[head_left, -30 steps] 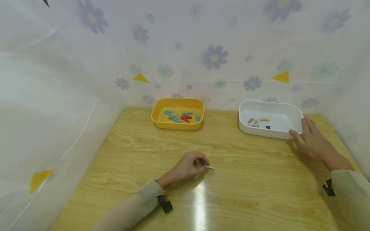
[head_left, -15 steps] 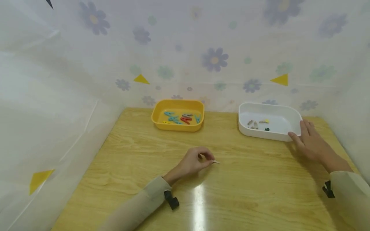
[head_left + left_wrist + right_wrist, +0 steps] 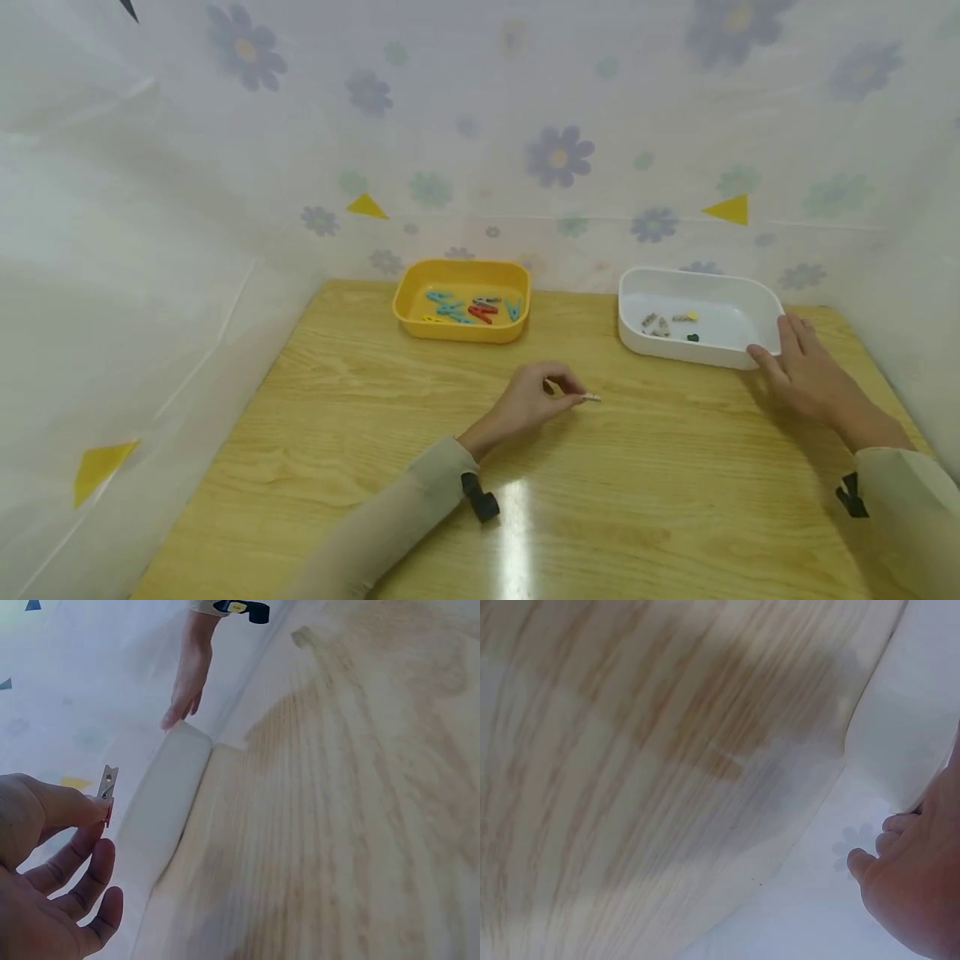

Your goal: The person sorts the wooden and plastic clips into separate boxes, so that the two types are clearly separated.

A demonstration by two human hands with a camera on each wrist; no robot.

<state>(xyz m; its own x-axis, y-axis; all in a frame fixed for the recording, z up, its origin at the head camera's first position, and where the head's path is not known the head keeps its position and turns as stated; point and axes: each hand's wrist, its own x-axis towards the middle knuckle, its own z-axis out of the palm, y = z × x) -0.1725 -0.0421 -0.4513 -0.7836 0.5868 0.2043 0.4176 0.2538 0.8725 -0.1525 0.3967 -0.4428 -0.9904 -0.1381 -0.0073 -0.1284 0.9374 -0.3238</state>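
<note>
In the head view my left hand [image 3: 528, 402] pinches a small wooden clothespin [image 3: 592, 397] between thumb and fingertips, above the table in front of the white tray [image 3: 686, 352]. The left wrist view shows the clothespin [image 3: 109, 782] sticking up from the pinch, its metal spring visible and a reddish bit near the thumb. My right hand [image 3: 813, 382] rests against the tray's right end, thumb on the near wall and fingers fairly straight along the side. Inside the tray lie several small wooden clothespins [image 3: 662, 326], one with a yellow piece, and a dark green piece [image 3: 692, 337].
A yellow tray [image 3: 461, 331] stands at the back left, holding several plastic clothespins [image 3: 450, 308] in blue, red, yellow and grey. Behind the wooden table [image 3: 637, 500] hangs a flowered curtain [image 3: 480, 167] with yellow triangles on it.
My left hand has moved right and farther back with the clothespin, closer to the white tray. The right hand stays at the tray's end.
</note>
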